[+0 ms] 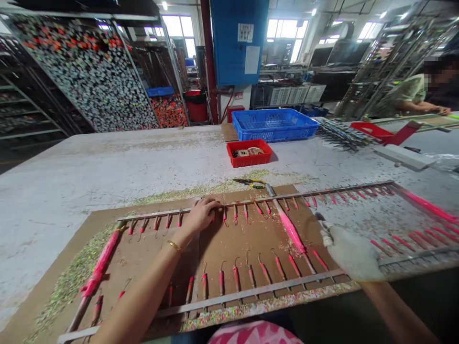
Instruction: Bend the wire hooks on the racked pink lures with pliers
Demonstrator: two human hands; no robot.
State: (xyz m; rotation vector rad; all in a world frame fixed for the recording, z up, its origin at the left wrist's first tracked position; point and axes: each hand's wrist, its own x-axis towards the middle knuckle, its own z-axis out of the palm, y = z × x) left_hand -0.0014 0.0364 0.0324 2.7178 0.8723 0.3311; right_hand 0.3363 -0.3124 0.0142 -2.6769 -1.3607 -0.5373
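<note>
A long metal rack [247, 292] lies on brown cardboard, with pink-coated hooks along both bars and pink crosspieces between them. My bare left hand [205, 213] is closed over its far bar, left of the middle, beside a pink hook; the fingertips are partly hidden. My right hand [353, 253] wears a white glove and is above the rack's right half, near the near bar. Its fingers are curled around a small dark, metallic-looking piece [319, 217], whose kind I cannot make out. Yellow-and-black pliers [251, 182] lie beyond the far bar.
Chips of coating litter the cardboard [143, 253] and table [118, 162]. A red bin [249, 154] with small parts stands before a blue crate [274, 125]. Thin rods [340, 134] lie to its right, near a red tray [373, 130]. Another person [412, 93] works at far right.
</note>
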